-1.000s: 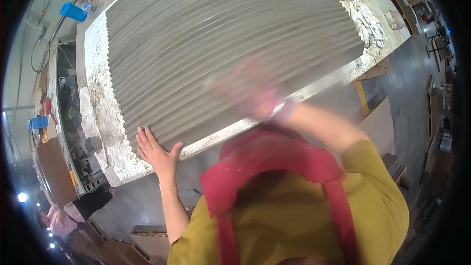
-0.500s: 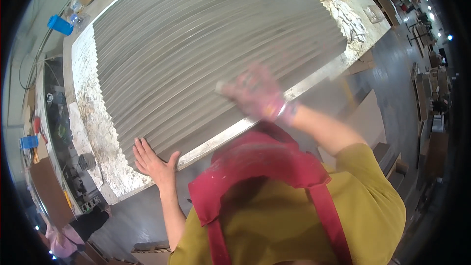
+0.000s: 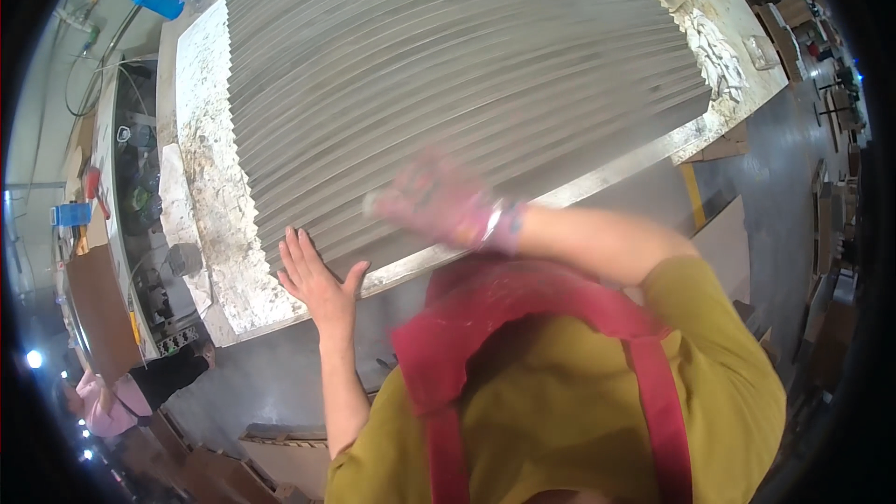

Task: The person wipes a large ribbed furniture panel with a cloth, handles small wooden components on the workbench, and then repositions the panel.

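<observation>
A large grey corrugated sheet (image 3: 448, 84) with many parallel ridges lies on the worktable. My bare left hand (image 3: 317, 280) rests flat on its near left corner, fingers spread and thumb out to the side. Over the near middle of the sheet is my right hand (image 3: 439, 205), in a pink patterned glove and smeared by motion. A small pale patch shows at the left end of that glove; whether it is a fingertip or a held thing, I cannot tell. The fingers of the right hand are too blurred to read.
White stained paper (image 3: 210, 112) covers the table's left side. Crumpled white cloth or paper (image 3: 717, 61) lies at the right end near a clear container (image 3: 761, 51). A blue cup (image 3: 157, 0) stands far left. Another person (image 3: 117, 401) in pink is at lower left.
My gloved right hand has moved left and a little nearer along the sheet. My left hand stays on the same corner. The whole view has shifted slightly, moving the table to the right.
</observation>
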The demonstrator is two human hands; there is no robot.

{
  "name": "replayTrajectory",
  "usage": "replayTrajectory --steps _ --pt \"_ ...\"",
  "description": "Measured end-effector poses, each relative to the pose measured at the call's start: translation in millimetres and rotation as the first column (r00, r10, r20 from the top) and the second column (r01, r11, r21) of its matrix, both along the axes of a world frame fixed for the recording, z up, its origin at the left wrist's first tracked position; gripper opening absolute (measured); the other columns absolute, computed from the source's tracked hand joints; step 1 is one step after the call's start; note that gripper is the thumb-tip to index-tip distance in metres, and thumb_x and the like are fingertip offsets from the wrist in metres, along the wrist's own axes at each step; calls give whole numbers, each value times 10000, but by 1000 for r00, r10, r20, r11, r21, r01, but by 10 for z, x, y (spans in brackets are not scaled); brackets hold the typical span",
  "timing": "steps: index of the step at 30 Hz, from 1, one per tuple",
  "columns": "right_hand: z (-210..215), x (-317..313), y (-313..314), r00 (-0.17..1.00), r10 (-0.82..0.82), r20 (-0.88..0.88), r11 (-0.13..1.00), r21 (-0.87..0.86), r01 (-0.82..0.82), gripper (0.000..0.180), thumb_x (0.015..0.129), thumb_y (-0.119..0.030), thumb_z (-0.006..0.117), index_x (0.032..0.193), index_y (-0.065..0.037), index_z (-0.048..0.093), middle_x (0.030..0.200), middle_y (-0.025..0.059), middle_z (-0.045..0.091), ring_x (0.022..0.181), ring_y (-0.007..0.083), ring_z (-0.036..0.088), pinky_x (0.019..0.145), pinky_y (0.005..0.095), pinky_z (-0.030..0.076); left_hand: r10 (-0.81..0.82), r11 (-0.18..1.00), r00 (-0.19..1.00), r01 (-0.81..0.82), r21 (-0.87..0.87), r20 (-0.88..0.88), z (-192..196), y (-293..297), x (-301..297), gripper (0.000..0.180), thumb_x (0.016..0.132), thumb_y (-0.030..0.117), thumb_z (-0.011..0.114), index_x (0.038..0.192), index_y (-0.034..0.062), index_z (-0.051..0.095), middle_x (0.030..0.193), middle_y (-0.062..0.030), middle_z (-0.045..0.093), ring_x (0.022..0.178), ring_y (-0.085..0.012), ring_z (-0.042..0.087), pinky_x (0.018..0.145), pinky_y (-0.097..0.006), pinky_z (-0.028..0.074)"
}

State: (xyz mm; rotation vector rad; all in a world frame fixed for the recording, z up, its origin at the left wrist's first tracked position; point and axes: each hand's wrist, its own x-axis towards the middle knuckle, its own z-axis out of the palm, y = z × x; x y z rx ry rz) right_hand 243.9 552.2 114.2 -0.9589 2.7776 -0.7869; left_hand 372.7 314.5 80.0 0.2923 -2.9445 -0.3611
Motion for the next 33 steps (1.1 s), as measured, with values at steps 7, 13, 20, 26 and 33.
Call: replayTrajectory --steps 7,13,20,26,33 --pt "112 -842 967 841 -215 -497 958 62 281 375 755 -103 590 1125 -161 600 1028 68 663 982 263 599 819 434 425 130 991 991 -130 33 -8 -21 -66 134 993 656 286 798 1450 49 250 1529 -110 228 1410 -345 171 1101 -552 130" --pt "70 -286 -279 988 7 -155 994 112 10 250 859 -192 518 1096 -163 592 1001 58 662 1032 291 587 1011 470 340 95 995 993 -94 30 -65 -95 -141 177 994 642 291 804 1440 37 271 1516 -126 257 1392 -358 206 1097 -517 165" --pt "308 -921 967 899 -332 -284 905 172 389 361 787 -124 559 1138 -198 598 1000 58 664 933 254 632 801 442 444 121 993 991 -119 24 -56 -102 -98 146 1021 620 350 814 1431 35 281 1517 -128 249 1393 -363 206 1099 -562 140" --pt "595 -232 -723 878 134 460 990 -107 -95 285 858 -206 527 1106 -76 578 1171 179 562 1128 300 514 992 488 339 98 995 993 -96 37 -63 -69 -123 113 990 638 295 804 1433 23 280 1503 -141 283 1380 -358 238 1100 -494 178" --pt "-336 -1427 1140 904 -236 -356 969 -21 245 378 835 -180 525 1213 -193 532 1099 109 639 1110 313 561 912 504 407 127 992 992 -126 28 -20 40 -20 86 974 640 277 801 1425 15 287 1502 -154 276 1389 -359 218 1108 -486 164"
